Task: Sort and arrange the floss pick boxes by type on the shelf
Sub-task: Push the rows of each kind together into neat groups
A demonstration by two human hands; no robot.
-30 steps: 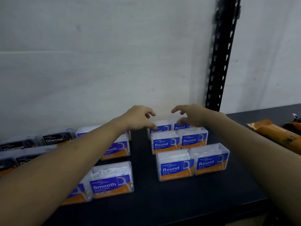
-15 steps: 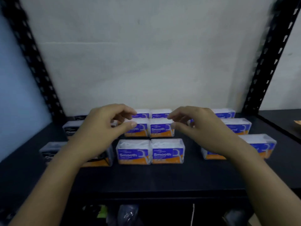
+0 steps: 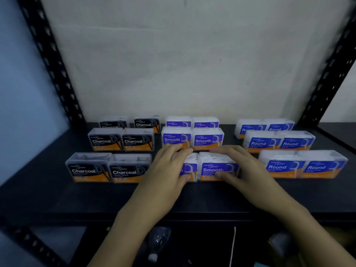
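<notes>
Floss pick boxes stand in three groups on the black shelf (image 3: 57, 193). Black Charcoal boxes (image 3: 125, 171) are at the left, blue Smooth boxes (image 3: 204, 140) in the middle, blue Round boxes (image 3: 277, 166) at the right, each group in paired rows running back. My left hand (image 3: 165, 170) covers the front left Smooth box (image 3: 190, 168), fingers on its top and thumb at its front. My right hand (image 3: 244, 170) grips the front right Smooth box (image 3: 212, 166) the same way. The two boxes touch side by side.
Black perforated uprights rise at the left (image 3: 48, 60) and right (image 3: 327, 74) of the shelf, with a white wall behind. Below the shelf edge lie a clear bottle (image 3: 159, 239) and a white cord (image 3: 234, 245).
The view swung from the Round boxes to the middle of the shelf. Both hands came down and forward from above the back rows onto the front pair of Smooth boxes.
</notes>
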